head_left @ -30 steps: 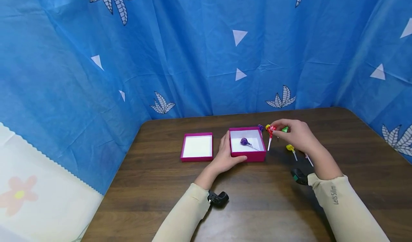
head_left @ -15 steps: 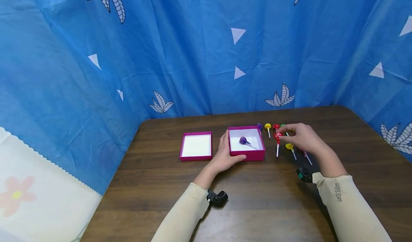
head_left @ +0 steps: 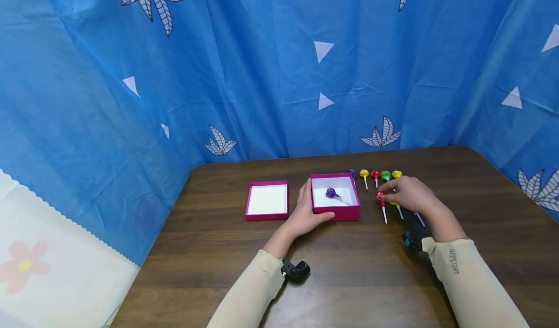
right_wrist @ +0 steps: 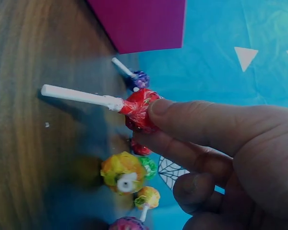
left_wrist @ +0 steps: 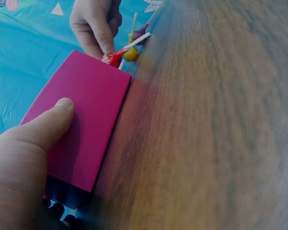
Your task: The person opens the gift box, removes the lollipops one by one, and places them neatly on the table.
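A magenta box (head_left: 345, 213) with a white inside stands on the table, and a purple lollipop (head_left: 332, 193) lies in it. My left hand (head_left: 304, 215) holds the box at its near left corner, thumb (left_wrist: 55, 122) on the front wall and fingers along the left side. To the right of the box, my right hand (head_left: 409, 192) pinches a red lollipop (right_wrist: 140, 109) by its wrapped head between thumb and fingertips. Its white stick points toward me, low over the table. In the right wrist view, a yellow lollipop (right_wrist: 122, 172) shows just beyond it.
The shallow magenta lid (head_left: 267, 199) lies left of the box, white inside up. A back row has purple (head_left: 353, 173), yellow (head_left: 364, 173), red (head_left: 375, 174), green (head_left: 386, 175) and yellow (head_left: 396, 173) lollipops. A blue curtain (head_left: 262, 75) hangs behind the table.
My right hand has carried the red lollipop from beside the box rightward and nearer to me, uncovering the back row of lollipops. My left hand has stayed on the box.
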`<state>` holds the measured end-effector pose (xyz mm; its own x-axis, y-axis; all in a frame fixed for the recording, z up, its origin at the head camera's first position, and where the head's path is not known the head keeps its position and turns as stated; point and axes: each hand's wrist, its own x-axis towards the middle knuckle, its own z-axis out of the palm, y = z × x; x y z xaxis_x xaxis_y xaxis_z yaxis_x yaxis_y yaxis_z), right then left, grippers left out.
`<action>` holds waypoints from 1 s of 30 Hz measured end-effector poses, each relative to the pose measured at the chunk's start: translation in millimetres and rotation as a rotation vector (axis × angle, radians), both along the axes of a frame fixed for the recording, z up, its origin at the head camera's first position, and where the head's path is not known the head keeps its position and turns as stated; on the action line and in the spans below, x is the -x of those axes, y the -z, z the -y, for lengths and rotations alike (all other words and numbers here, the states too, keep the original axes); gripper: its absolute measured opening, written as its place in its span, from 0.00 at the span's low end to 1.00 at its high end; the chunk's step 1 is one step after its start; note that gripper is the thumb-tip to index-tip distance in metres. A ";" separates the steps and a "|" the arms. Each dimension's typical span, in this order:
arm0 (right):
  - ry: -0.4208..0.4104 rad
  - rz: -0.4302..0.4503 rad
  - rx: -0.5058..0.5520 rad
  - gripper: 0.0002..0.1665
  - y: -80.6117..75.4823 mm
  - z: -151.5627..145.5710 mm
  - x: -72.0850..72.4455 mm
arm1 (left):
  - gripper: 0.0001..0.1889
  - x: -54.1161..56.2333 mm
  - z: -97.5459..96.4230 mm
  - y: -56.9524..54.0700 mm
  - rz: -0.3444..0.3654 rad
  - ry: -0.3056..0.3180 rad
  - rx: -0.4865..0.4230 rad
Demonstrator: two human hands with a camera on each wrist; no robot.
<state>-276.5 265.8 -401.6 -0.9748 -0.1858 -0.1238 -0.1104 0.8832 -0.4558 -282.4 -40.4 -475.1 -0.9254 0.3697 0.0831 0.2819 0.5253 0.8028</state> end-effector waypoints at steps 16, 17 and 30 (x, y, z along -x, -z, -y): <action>-0.023 0.013 -0.059 0.19 11.0 -0.5 3.5 | 0.62 0.4 0.5 0.6 -0.014 0.006 -0.010; -0.021 0.013 -0.060 0.19 10.9 -0.6 3.4 | 0.62 0.4 0.3 0.3 -0.017 0.007 -0.011; 0.021 0.032 -0.044 0.23 9.0 -0.4 1.9 | 0.62 -0.1 1.4 -0.4 -0.013 0.014 -0.006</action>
<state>-278.4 266.3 -410.6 -0.9738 -0.1590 -0.1626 -0.0776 0.9045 -0.4193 -282.3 -41.8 -474.8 -0.9189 0.3823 0.0975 0.2999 0.5160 0.8024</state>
